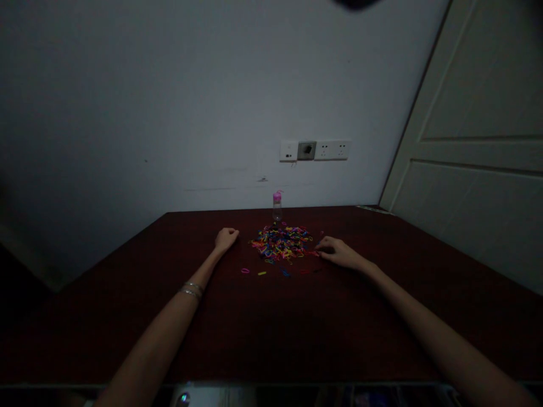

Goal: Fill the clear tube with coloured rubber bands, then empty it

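A heap of several small coloured elastic bands [280, 243] lies on the dark red table [263, 322]. My left hand [225, 238] rests on the table just left of the heap, fingers curled into a loose fist with nothing seen in it. My right hand [335, 251] lies at the heap's right edge, fingers pressed together at the bands; what they hold is too small to make out. A few loose bands [262, 273] lie nearer to me. Behind the heap stands a small clear bottle with a pink cap [277, 206].
The table meets a white wall with a row of sockets [314, 150]. A white door [479, 147] stands at the right. Two thin bracelets [192, 289] sit on my left wrist. The room is dim.
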### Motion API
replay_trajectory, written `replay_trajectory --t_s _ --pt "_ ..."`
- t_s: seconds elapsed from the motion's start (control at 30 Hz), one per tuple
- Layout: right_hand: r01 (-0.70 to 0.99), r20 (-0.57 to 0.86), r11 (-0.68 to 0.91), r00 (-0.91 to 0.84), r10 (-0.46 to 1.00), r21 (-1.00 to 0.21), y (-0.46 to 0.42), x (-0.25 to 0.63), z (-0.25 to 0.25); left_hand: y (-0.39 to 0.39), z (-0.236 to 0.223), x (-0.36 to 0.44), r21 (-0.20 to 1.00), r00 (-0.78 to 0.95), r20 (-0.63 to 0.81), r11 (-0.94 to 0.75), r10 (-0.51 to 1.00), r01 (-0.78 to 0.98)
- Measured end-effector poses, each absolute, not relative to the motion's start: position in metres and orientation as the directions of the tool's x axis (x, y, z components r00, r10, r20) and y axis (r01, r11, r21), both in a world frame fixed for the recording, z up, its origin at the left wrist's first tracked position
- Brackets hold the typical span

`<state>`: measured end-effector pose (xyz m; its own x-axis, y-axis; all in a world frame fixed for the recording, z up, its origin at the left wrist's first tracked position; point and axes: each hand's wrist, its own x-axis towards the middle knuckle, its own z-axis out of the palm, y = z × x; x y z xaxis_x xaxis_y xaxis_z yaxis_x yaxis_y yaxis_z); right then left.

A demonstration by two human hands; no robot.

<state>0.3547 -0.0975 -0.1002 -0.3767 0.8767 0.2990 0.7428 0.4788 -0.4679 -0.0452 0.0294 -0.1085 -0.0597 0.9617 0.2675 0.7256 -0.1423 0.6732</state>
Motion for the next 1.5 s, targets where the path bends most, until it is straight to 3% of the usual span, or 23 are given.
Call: replay_trajectory --t_s 0.23,0.73,1.13,1.5 --pt "0.745 0.300 0.472 -0.368 0.880 -0.471 -0.095 0.357 -0.101 0.027 -0.108 -0.044 0.626 -0.037 0.272 -0.148 0.961 0.766" --pt "0.742 0.328 0.469 -0.344 0.880 -0.479 -0.092 0.361 -0.106 0.020 -0.103 -0.044 0.655 -0.019 0.267 -0.167 0.963 0.737" --pt "0.727 0.127 0.408 -0.410 0.903 -0.552 -0.103 0.354 -0.089 0.015 -0.100 -0.043 0.579 0.010 0.229 -0.144 0.973 0.802" --pt "0.736 0.154 0.403 -0.385 0.910 -0.544 -0.099 0.356 -0.093 0.012 -0.099 -0.043 0.577 -0.002 0.217 -0.127 0.976 0.807"
